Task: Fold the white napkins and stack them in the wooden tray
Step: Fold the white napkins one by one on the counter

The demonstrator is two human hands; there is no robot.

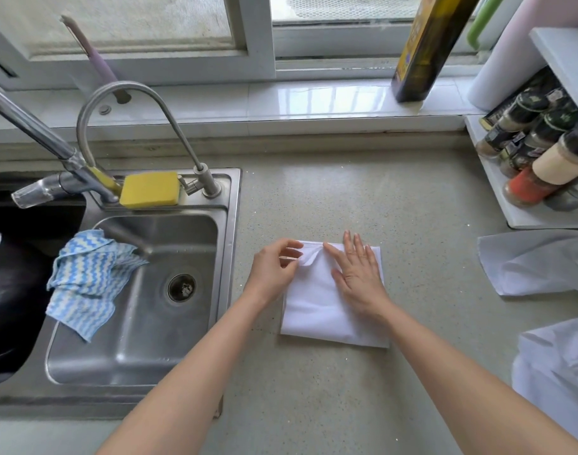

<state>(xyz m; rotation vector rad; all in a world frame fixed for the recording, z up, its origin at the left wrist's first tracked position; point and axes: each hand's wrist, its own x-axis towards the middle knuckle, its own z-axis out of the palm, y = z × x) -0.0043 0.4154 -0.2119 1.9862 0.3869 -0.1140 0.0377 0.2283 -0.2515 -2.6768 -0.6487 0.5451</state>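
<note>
Right of the folded napkin (327,307), two more white cloths (540,267) are cut by the picture's edge. The spice jars (537,152) have labels too small to read.

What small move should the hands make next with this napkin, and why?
Probably the left hand should pull the far corner it pinches outward and lay it flat. The napkin bunches there, while the right hand presses flat on the rest.
</note>
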